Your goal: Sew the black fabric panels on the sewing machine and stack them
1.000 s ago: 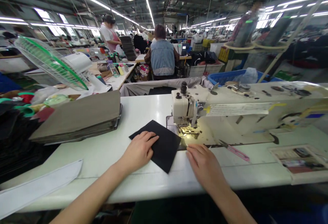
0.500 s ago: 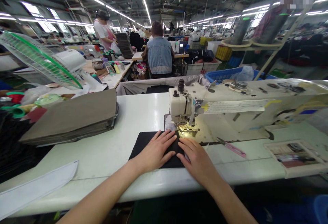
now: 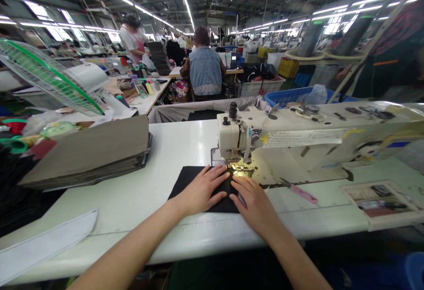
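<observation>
A black fabric piece [image 3: 185,181] lies flat on the pale table, its far edge at the needle area of a cream sewing machine [image 3: 281,126]. On top of the fabric rests my left hand [image 3: 206,190], palm down with fingers spread. My right hand [image 3: 253,199] lies over the fabric's right edge, fingers stretched towards the lit needle plate [image 3: 242,168]. The two hands are a small gap apart. Neither hand is wrapped round anything.
Pink-handled snips [image 3: 303,192] lie right of my right hand, beside a tray [image 3: 384,223] of small tools. A stack of grey-brown pieces [image 3: 89,153] stands left, near a fan [image 3: 53,78]. A white strip [image 3: 49,246] lies front left. A seated person [image 3: 205,71] is ahead.
The black fabric and my left hand have shifted slightly forward, towards the machine. My right hand has barely moved. At the upper right, a standing person has moved further right.
</observation>
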A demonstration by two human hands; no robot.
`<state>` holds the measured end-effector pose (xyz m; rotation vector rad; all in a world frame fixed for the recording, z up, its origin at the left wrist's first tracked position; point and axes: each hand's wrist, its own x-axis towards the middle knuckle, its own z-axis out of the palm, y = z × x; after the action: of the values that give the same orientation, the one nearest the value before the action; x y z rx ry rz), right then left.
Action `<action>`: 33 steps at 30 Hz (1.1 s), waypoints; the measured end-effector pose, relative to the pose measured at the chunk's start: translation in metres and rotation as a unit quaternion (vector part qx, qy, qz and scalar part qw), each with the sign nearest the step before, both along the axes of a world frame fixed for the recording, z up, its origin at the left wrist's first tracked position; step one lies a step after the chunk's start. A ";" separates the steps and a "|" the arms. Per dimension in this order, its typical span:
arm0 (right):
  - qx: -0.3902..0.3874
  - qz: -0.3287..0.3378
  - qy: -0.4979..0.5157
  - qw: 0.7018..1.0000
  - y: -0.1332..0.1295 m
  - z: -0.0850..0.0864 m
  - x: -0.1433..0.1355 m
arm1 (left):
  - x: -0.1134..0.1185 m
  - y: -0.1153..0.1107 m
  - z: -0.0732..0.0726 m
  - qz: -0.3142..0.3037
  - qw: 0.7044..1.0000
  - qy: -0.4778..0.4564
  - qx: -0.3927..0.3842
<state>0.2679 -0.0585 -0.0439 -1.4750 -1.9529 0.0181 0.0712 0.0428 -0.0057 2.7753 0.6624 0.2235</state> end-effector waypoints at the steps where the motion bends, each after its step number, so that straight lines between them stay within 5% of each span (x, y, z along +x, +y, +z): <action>1: -0.001 0.000 -0.001 1.000 0.000 0.000 0.000 | 0.000 0.000 0.000 -0.001 1.000 0.001 0.000; 10: -0.006 -0.008 -0.016 1.000 0.001 0.003 -0.001 | -0.001 0.005 0.001 0.000 1.000 0.000 0.006; 20: 0.000 0.027 -0.022 0.999 -0.042 0.004 0.002 | -0.019 -0.044 0.009 -0.079 0.996 -0.008 -0.034; 33: -0.025 -0.024 -0.039 0.999 0.021 0.008 0.004 | -0.006 0.023 0.003 -0.045 0.999 -0.026 -0.004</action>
<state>0.2717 -0.0370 -0.0360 -1.5760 -1.9906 -0.0113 0.0653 0.0658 -0.0024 2.7729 0.5238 0.2722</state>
